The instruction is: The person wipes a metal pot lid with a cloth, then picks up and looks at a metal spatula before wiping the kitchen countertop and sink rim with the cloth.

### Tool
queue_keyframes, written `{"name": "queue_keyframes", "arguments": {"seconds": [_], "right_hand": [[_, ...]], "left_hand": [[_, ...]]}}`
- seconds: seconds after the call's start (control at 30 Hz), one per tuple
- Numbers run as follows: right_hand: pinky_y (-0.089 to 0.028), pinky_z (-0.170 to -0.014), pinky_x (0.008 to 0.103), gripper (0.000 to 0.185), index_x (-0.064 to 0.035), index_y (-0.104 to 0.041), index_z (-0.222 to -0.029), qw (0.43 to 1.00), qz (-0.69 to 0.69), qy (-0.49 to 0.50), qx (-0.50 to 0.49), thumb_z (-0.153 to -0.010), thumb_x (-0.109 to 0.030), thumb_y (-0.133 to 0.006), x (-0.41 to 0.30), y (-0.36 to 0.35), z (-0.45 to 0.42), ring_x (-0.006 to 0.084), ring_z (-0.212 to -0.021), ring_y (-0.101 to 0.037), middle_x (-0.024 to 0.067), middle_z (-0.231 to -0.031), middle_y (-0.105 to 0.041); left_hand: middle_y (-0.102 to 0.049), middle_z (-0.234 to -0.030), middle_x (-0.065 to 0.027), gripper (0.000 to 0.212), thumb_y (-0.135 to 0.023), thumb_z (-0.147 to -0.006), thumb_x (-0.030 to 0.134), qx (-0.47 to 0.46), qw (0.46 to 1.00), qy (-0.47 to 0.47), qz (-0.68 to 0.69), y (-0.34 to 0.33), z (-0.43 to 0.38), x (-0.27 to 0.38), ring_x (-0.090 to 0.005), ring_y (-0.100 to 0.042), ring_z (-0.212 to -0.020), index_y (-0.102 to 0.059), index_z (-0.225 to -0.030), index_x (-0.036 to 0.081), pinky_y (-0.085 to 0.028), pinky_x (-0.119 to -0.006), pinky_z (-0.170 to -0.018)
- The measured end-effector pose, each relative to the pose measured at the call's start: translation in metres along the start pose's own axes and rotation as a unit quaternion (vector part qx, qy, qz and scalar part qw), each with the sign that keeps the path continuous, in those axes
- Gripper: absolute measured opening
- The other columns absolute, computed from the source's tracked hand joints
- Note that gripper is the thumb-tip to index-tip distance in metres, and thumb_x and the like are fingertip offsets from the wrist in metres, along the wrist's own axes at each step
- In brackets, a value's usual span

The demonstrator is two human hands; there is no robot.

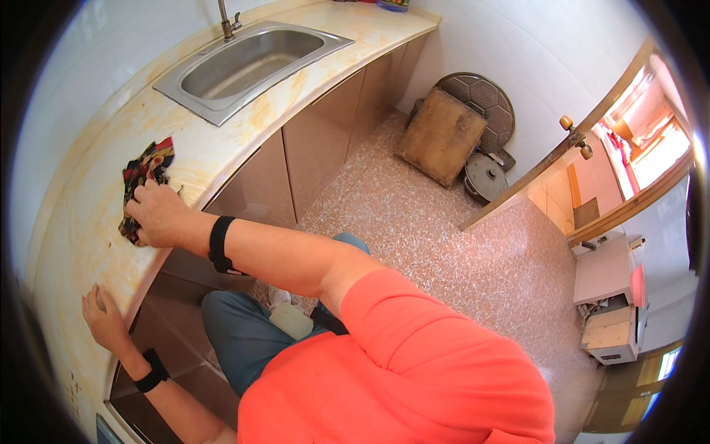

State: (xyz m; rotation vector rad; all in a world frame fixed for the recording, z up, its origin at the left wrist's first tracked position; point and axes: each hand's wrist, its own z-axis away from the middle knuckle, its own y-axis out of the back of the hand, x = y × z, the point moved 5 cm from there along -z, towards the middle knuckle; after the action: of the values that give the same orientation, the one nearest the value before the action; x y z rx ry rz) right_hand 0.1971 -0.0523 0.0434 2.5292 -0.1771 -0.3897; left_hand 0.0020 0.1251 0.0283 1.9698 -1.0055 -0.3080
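Note:
My right hand (161, 213) presses a crumpled dark patterned cloth (148, 166) with red and tan patches onto the marbled countertop (183, 150). The fingers are bent over the cloth and hide part of it. My left hand (104, 319) rests near the counter's front edge, holding nothing, with its thumb and fingers a little apart. A black band circles each wrist. Beyond the cloth, a stainless steel sink (213, 112) is set into the counter, with a metal faucet (227, 28) behind it.
Brown cabinet doors (321, 144) run below the counter. Against the far wall lean a wooden board (444, 136) and a round honeycomb-patterned lid (493, 111), beside a lidded pan (486, 177). An open door (524, 180) stands at right. Dark specks (73, 388) mark the near counter.

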Motion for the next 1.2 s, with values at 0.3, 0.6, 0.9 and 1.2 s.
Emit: {"name": "queue_keyframes", "arguments": {"seconds": [0.3, 0.6, 0.9, 1.2], "right_hand": [[-0.048, -0.081, 0.0403, 0.037, -0.0116, -0.063, -0.093, 0.993, 0.003, -0.077, -0.084, -0.064, -0.033, -0.072, 0.077, 0.035, -0.013, 0.0318, -0.097, -0.054, 0.0106, -0.094, -0.059], [-0.048, -0.083, 0.0393, 0.028, -0.0056, -0.063, -0.088, 0.986, 0.125, -0.105, -0.027, -0.068, -0.024, -0.067, 0.131, 0.058, -0.008, 0.0326, -0.094, -0.055, 0.0133, -0.090, -0.059], [-0.048, -0.082, 0.0387, 0.027, -0.0049, -0.062, -0.087, 0.988, 0.117, -0.101, -0.008, -0.068, -0.024, -0.066, 0.130, 0.058, -0.008, 0.0324, -0.093, -0.055, 0.0129, -0.090, -0.059], [-0.048, -0.080, 0.0389, 0.028, -0.0045, -0.062, -0.087, 0.991, 0.100, -0.087, 0.022, -0.067, -0.024, -0.066, 0.127, 0.061, -0.009, 0.0322, -0.091, -0.055, 0.0127, -0.088, -0.058]], "left_hand": [[-0.060, -0.121, -0.0137, 0.032, -0.051, -0.094, 0.030, 0.009, 1.000, -0.023, 0.003, -0.002, 0.002, -0.008, -0.0318, -0.049, -0.121, -0.065, -0.114, 0.010, -0.041, -0.039, -0.097], [-0.060, -0.121, -0.0134, 0.032, -0.051, -0.094, 0.030, 0.016, 1.000, -0.014, -0.007, -0.001, 0.003, 0.000, -0.0311, -0.050, -0.121, -0.065, -0.113, 0.010, -0.043, -0.039, -0.095], [-0.060, -0.122, -0.0130, 0.032, -0.051, -0.094, 0.031, 0.022, 1.000, -0.009, 0.002, -0.001, 0.002, -0.007, -0.0298, -0.050, -0.121, -0.066, -0.113, 0.010, -0.044, -0.037, -0.094], [-0.060, -0.121, -0.0115, 0.033, -0.049, -0.094, 0.029, 0.019, 1.000, -0.005, 0.015, 0.007, 0.003, -0.002, -0.0290, -0.050, -0.121, -0.065, -0.113, 0.008, -0.044, -0.037, -0.093]]}}
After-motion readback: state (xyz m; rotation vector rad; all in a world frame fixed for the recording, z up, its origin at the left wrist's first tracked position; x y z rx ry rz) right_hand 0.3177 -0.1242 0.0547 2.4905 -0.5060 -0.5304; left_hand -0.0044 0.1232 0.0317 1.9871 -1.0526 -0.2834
